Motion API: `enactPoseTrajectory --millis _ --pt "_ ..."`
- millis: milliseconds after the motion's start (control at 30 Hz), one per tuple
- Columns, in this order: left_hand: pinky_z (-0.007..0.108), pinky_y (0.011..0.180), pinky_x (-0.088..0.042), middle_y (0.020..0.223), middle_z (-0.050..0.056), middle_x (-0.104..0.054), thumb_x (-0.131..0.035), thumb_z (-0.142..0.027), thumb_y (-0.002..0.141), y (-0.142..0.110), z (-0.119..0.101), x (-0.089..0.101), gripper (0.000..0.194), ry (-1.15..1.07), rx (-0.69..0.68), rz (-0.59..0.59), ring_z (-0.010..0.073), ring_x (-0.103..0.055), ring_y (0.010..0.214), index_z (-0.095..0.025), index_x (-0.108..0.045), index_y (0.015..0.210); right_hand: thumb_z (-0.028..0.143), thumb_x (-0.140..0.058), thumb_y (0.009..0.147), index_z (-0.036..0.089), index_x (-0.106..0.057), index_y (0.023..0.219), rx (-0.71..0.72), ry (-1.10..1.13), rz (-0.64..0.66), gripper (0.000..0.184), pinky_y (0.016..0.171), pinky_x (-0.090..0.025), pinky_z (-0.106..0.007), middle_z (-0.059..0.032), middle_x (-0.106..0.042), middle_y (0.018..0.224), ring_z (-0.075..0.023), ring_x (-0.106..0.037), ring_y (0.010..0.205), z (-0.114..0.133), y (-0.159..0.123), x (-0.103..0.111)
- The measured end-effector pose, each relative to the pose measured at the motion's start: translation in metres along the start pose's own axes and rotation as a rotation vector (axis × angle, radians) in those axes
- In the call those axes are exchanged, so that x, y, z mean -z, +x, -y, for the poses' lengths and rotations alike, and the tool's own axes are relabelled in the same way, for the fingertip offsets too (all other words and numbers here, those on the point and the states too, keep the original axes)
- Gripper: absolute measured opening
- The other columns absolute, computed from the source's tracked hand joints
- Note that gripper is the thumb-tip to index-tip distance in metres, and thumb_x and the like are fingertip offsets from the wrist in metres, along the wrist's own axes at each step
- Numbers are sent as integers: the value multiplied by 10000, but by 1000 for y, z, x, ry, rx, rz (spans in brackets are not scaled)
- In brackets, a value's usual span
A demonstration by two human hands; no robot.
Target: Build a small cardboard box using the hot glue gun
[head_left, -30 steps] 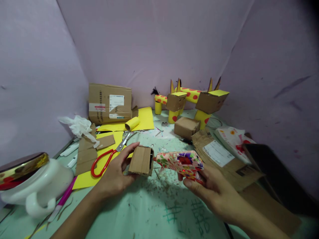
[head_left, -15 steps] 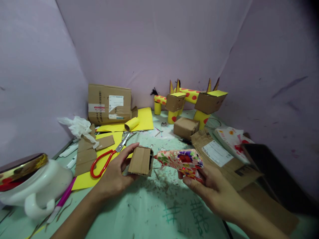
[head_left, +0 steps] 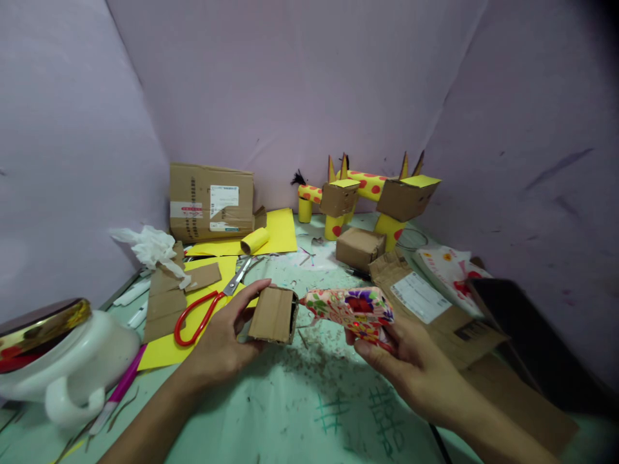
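Near the middle of the table, my left hand grips a small cardboard box from its left side, thumb and fingers around it. The box's right end looks open and dark inside. My right hand is wrapped around the handle of a glue gun covered in a floral pattern, with a small red light glowing on it. Its nozzle points left and sits at the upper edge of the box's right end; whether it touches is hard to tell. Red-handled scissors lie just left of my left hand.
Two cardboard-headed, yellow spotted animals stand at the back. Near them are a closed cardboard box and a yellow tube. A white pot stands left; flattened cardboard and a dark flat object lie right.
Almost nothing differs. The whole view has shifted very slightly, and both hands keep the box and glue gun in nearly the same position.
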State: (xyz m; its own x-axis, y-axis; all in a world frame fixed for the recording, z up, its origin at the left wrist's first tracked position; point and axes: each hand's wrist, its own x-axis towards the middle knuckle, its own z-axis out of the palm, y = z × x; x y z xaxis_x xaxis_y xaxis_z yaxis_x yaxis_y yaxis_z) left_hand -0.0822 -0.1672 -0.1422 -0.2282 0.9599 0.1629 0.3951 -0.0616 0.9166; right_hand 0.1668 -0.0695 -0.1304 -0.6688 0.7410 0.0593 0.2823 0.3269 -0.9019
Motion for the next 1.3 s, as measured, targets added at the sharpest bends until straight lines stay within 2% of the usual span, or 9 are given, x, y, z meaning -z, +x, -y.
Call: enactPoseTrajectory --millis 367,633,800,900,967,1067,1133,1200,1300 --pt "409 989 -484 1365 123 -558 -737 -138 678 0 -3 1 717 40 5 32 309 -554 1222 -255 -471 1333 408 -512 812 201 -553 797 -18 22 -6 212 565 -424 -306 -20 -524 693 -191 -497 626 4 -1 0" --pt "408 993 -476 1370 126 -557 -720 -103 673 -2 -4 1 729 34 20 40 310 -545 1232 -241 -463 1341 395 -535 783 202 -562 773 -19 27 -42 194 574 -448 -314 -23 -541 685 -196 -513 626 7 1 0" --pt "401 1000 -477 1382 126 -549 -709 -103 680 -2 -4 2 714 37 13 41 313 -532 1252 -235 -473 1341 346 -571 782 208 -585 826 6 105 -49 146 626 -483 -314 -30 -612 743 -203 -568 677 8 1 1" --pt "404 991 -490 1380 124 -553 -719 -110 665 -1 -4 1 723 47 4 66 321 -531 1254 -239 -485 1337 331 -614 765 208 -584 937 13 207 -86 213 660 -500 -312 -29 -640 783 -207 -605 721 5 6 0" --pt "417 981 -498 1363 125 -568 -735 -124 646 0 -4 1 736 75 -22 70 333 -546 1236 -245 -496 1331 354 -636 762 210 -562 991 -45 270 -119 281 572 -485 -287 -6 -629 716 -179 -589 616 1 10 -2" --pt "416 968 -502 1315 107 -609 -749 -134 613 0 -5 2 751 126 -67 79 335 -582 1189 -269 -521 1316 426 -641 760 203 -535 920 -238 302 -142 295 406 -370 -231 38 -575 586 -115 -468 417 -6 17 -8" --pt "407 955 -509 1294 89 -624 -746 -134 599 0 -6 2 751 154 -69 104 331 -599 1166 -285 -537 1304 453 -646 749 192 -532 894 -317 302 -114 319 400 -349 -218 28 -591 605 -122 -500 449 -8 20 -12" --pt "411 951 -510 1299 84 -620 -736 -126 592 -1 -7 1 754 162 -60 132 334 -598 1165 -288 -543 1303 447 -660 733 183 -547 875 -336 269 -76 321 435 -363 -218 10 -610 659 -148 -559 557 -9 21 -12" --pt "432 974 -492 1325 91 -605 -715 -99 584 -2 -9 0 774 150 -38 162 347 -566 1207 -267 -533 1317 406 -666 711 192 -536 705 -328 109 -28 250 458 -341 -222 36 -540 590 -135 -511 546 -6 21 -5"
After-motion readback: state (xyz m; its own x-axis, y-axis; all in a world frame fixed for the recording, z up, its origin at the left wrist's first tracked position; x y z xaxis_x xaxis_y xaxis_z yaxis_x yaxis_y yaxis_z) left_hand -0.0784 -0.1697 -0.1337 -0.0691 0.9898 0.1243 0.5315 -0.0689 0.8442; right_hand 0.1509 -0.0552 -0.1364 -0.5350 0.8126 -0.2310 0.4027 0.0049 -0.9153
